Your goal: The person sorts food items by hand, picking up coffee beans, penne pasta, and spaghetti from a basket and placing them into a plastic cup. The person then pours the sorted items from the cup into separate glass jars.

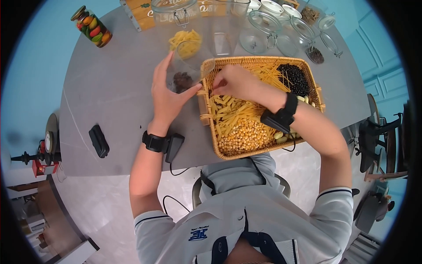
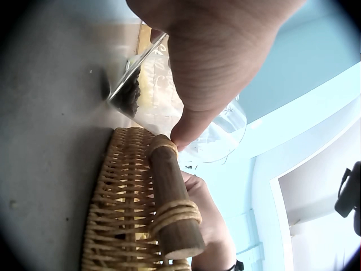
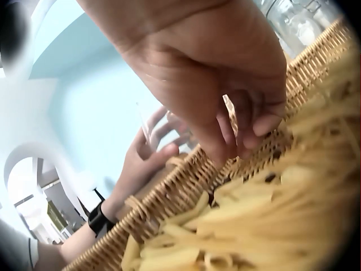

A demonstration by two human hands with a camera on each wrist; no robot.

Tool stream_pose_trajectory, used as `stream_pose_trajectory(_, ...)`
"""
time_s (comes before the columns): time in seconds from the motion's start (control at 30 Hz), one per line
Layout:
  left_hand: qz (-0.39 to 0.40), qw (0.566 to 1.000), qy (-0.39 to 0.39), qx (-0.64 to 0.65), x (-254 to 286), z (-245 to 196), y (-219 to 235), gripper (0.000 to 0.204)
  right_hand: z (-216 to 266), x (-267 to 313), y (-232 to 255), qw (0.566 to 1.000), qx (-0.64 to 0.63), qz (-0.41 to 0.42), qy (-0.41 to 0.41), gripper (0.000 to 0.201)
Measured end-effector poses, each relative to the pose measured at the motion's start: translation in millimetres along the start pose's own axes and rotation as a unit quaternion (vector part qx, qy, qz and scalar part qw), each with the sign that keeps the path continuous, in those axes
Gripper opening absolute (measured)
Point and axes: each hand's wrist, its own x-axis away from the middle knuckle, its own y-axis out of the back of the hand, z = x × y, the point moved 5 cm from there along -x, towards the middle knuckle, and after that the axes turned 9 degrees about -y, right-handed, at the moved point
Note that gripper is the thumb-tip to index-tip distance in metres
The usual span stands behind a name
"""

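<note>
My left hand holds a clear jar at the basket's left side, fingers and thumb spread round its wall. The jar leans toward the basket; a small heap of dark brown pieces lies at its bottom. In the left wrist view the thumb overlaps the basket's wooden handle. My right hand reaches into the far left corner of the wicker basket, fingertips bent down among penne and a few dark bits. I cannot tell whether its fingertips hold a piece.
The basket also holds corn kernels, spaghetti, black beans and pale beans. Behind stand a jar with penne, several clip-top glass jars and a wooden crate. At left are a bottle of colourful vegetables and a black case.
</note>
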Motion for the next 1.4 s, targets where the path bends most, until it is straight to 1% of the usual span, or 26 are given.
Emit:
stream_pose_trajectory(0.1, -0.004, 1.000, -0.001, 0.004, -0.2, 0.0, -0.5, 0.094, 10.4, 0.6, -9.1, 1.000, 0.018, -0.009, -0.008, 0.022)
stream_pose_trajectory(0.2, -0.010, 1.000, -0.007, 0.009, -0.1, 1.1, -1.5, 0.094, 8.9, -0.3, -13.0, 0.999, 0.013, -0.036, -0.010, 0.021)
stream_pose_trajectory(0.5, -0.005, 1.000, 0.000, 0.010, -0.6, -0.4, -0.8, 0.094, 16.5, -1.6, -17.8, 0.999, 0.013, -0.006, -0.031, 0.015)
stream_pose_trajectory(0.6, -0.008, 1.000, -0.004, 0.010, -0.7, -0.2, -0.8, 0.094, 12.0, -3.4, -19.9, 1.000, -0.011, -0.001, -0.005, 0.015)
stream_pose_trajectory(0.7, -0.010, 1.000, -0.009, 0.009, -0.6, -0.7, -0.7, 0.094, 5.3, -4.7, -23.3, 0.999, -0.003, -0.023, 0.032, 0.014)
stream_pose_trajectory(0.8, -0.010, 1.000, -0.007, 0.009, -0.3, -0.7, -0.5, 0.094, 3.3, -2.0, -22.9, 0.998, 0.008, -0.037, 0.048, 0.013)
stream_pose_trajectory(1.0, -0.004, 1.000, -0.001, 0.004, -0.1, -0.6, 0.3, 0.093, 5.4, 0.2, -19.8, 0.998, 0.006, -0.036, 0.050, 0.012)
stream_pose_trajectory(1.1, -0.003, 1.000, 0.007, 0.005, -0.3, -0.7, 0.5, 0.093, 1.4, 2.3, -6.5, 0.998, -0.003, -0.041, 0.037, 0.012)
stream_pose_trajectory(1.2, -0.008, 1.000, 0.010, 0.009, 0.7, 0.0, 0.1, 0.092, 1.0, 8.5, 30.0, 0.998, -0.034, -0.059, -0.003, 0.013)
stream_pose_trajectory(1.3, -0.011, 1.000, 0.006, 0.010, 0.6, 1.7, -0.3, 0.093, 1.9, 9.0, 64.1, 0.991, -0.110, -0.081, -0.001, 0.017)
stream_pose_trajectory(1.4, -0.010, 1.000, 0.005, 0.012, 0.7, 1.2, -0.7, 0.093, 29.4, 6.0, 78.1, 0.982, -0.105, -0.143, 0.057, 0.017)
